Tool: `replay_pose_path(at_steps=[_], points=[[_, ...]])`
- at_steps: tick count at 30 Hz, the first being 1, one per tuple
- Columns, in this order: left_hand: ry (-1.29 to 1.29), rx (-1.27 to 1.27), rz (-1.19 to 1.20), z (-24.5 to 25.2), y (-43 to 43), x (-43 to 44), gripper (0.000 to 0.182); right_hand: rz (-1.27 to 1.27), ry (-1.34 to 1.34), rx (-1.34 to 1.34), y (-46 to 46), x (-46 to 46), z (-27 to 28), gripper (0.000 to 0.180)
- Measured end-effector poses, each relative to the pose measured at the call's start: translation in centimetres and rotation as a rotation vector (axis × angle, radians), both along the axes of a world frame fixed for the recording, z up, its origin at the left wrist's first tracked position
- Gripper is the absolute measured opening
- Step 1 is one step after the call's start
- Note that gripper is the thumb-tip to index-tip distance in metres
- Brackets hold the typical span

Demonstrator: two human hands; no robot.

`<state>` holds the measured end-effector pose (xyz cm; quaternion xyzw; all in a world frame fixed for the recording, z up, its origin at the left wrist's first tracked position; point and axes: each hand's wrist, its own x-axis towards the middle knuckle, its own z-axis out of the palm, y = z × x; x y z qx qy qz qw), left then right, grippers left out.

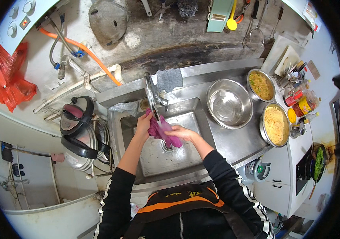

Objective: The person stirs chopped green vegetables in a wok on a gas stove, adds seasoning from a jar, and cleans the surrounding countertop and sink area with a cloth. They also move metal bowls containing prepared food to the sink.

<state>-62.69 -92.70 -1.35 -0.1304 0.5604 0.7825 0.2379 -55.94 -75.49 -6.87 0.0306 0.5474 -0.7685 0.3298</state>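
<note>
A magenta cloth [157, 131] hangs between my two hands over the stainless-steel sink basin [158, 165]. My left hand [143, 123] grips its upper left part, close beside the chrome faucet [150, 92]. On the other side, my right hand [179, 132] holds the lower right part, the fingers partly hidden by a blurred streak that looks like running water. The faucet spout comes down just above the cloth. Below the cloth, the drain [167, 145] is partly covered from view.
Right of the basin stand a steel bowl [229, 104], a bowl of pale shredded food [275, 125] and a bowl of noodle-like food [261, 85]. A grey cloth [169, 80] drapes behind the faucet. Pressure cookers [77, 119] stand at left; a wok of greens [318, 164] sits far right.
</note>
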Motion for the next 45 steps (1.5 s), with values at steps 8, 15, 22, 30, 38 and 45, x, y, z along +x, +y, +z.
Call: replay_pose_path(at_steps=[8, 15, 22, 30, 38, 45], points=[[0.026, -0.074, -0.052, -0.3, 2.3, 1.6, 0.012, 0.272, 0.030, 0.704, 5.4, 8.6, -12.6, 0.049], [0.020, -0.271, -0.210, -1.9, 2.6, 1.7, 0.029, 0.259, 0.131, 1.079, 6.3, 10.7, -14.3, 0.046], [-0.103, -0.079, -0.177, 0.7, 1.3, 1.9, 0.029, -0.386, -0.311, 0.426, 1.4, 5.5, -8.7, 0.075], [-0.096, 0.181, 0.039, -2.0, -6.0, 0.7, 0.032, -0.591, -0.442, -0.681, -3.9, 2.7, -4.5, 0.050], [-0.100, 0.045, 0.157, -4.4, -9.5, 1.4, 0.031, -0.486, -0.372, -0.452, -2.6, 4.6, -5.7, 0.037], [-0.282, 0.280, -0.025, -6.4, -1.3, 2.5, 0.028, -0.651, -0.499, -0.121, 1.7, 9.6, -11.6, 0.024]])
